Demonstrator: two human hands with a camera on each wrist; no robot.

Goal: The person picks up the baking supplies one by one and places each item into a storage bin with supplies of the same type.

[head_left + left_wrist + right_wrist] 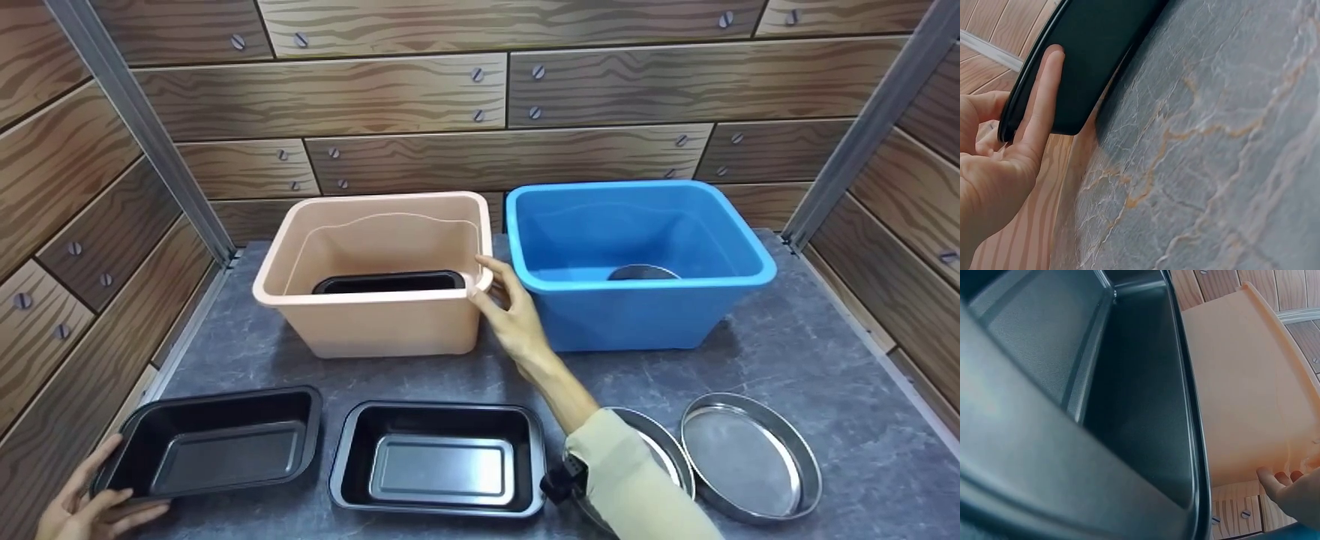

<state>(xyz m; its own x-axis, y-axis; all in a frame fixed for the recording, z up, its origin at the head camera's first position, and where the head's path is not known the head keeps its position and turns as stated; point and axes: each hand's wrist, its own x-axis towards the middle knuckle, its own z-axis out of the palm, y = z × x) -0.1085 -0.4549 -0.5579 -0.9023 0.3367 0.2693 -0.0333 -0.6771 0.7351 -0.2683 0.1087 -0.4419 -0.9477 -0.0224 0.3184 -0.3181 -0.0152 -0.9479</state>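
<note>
Wood-patterned panels (397, 165) close in a marbled grey table (420, 379), and I stand looking over a person's hands. At lower left, the left hand (82, 517) holds the left black pan (225, 450) by its outer end, fingers narrowed on the rim, one lying straight along the outside. At centre, the right hand (521, 319) curls round the front right corner of the pink bin (382, 326), thumb and forefinger parted across the rim. As I judge it, the left pan could twist and drop, being held at one end only. A hard tug on the corner could skew the pink bin, slide the pan inside or bump the neighbouring blue bin (615, 322). The sleeve (637, 480), crossing a round tin at lower right, might drag it. Counting what shows: two bins; three black pans, the held one, a middle pan (442, 469) at bottom centre and an inner pan (390, 283) in the pink bin; three round tins, the sleeve-side tin (661, 450), the far-right tin (742, 457) and a partly hidden tin (643, 273) in the blue bin.
</note>
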